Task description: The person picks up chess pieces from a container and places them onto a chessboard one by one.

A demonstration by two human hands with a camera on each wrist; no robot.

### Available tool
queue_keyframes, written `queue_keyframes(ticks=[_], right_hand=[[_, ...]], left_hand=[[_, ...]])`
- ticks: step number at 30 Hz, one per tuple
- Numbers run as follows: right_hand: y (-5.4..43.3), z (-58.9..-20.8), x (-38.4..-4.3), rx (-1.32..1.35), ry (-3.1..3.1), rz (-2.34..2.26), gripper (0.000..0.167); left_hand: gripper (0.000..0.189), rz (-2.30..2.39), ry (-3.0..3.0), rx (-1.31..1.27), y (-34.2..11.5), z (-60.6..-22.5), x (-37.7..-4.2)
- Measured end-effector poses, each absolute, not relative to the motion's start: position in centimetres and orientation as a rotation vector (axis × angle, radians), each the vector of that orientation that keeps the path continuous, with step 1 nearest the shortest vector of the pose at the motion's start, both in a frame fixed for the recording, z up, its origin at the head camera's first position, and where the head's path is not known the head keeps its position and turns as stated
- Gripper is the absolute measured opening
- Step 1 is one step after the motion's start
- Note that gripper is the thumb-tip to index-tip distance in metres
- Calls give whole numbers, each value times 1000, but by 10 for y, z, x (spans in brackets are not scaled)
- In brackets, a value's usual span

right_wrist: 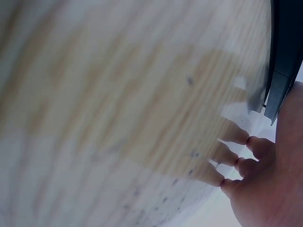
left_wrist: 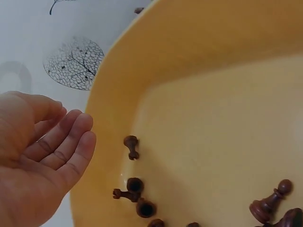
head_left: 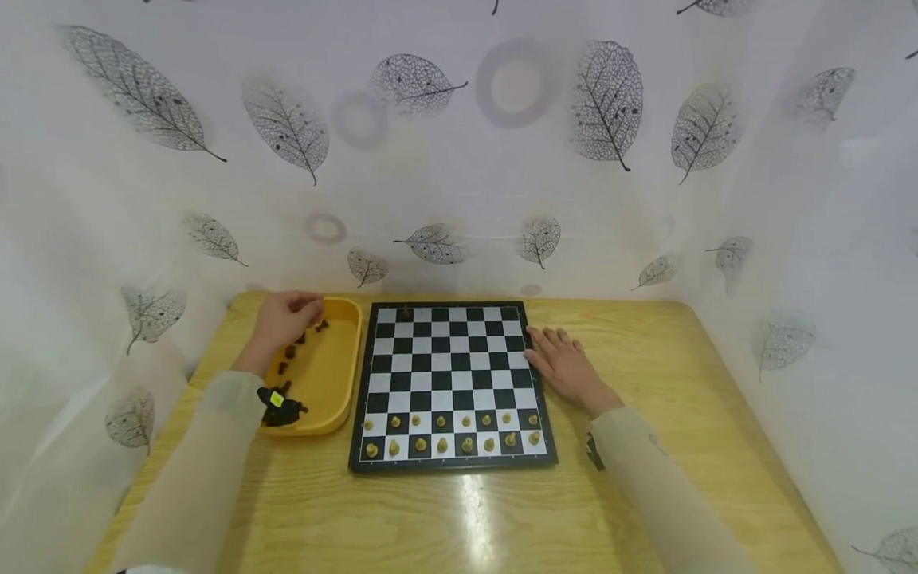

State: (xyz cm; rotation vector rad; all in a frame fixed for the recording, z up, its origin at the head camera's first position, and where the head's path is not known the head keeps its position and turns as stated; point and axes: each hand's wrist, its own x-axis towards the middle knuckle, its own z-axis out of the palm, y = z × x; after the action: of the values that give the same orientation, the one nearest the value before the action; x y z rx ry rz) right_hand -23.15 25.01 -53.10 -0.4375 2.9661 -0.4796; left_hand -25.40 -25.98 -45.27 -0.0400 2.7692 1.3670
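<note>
My left hand [head_left: 283, 319] hovers over the far left part of a yellow tray [head_left: 349, 359], fingers loosely bent and thumb near the index finger. Nothing shows between the fingers of that hand in the left wrist view. Dark brown chess pieces [left_wrist: 267, 202] lie in the tray below it. My right hand [head_left: 565, 365] rests beside the right edge of a black-and-white chessboard [head_left: 441, 381], its fingers extended and touching the board's frame. Gold chess pieces [head_left: 441, 444] stand in two rows on the board's near side. One brown chess piece [head_left: 406, 312] stands on the far row, left of centre.
A light wooden table [head_left: 402, 526] carries the tray and the board, which sit side by side with a narrow gap. White sheeting [head_left: 459, 183] with leaf prints closes off the back and both sides. In the right wrist view the board's dark frame [right_wrist: 286, 56] rises beside the hand.
</note>
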Motion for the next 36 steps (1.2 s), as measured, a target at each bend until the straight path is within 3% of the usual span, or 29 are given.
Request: queue_keyframes(ticks=[19, 36], right_hand=[[250, -531, -231, -429, 2953, -477, 67], [250, -530, -231, -432, 2954, -477, 67]], left_hand=[[44, 1253, 2736, -163, -273, -488, -260], [42, 1171, 2749, -119, -269, -489, -266]])
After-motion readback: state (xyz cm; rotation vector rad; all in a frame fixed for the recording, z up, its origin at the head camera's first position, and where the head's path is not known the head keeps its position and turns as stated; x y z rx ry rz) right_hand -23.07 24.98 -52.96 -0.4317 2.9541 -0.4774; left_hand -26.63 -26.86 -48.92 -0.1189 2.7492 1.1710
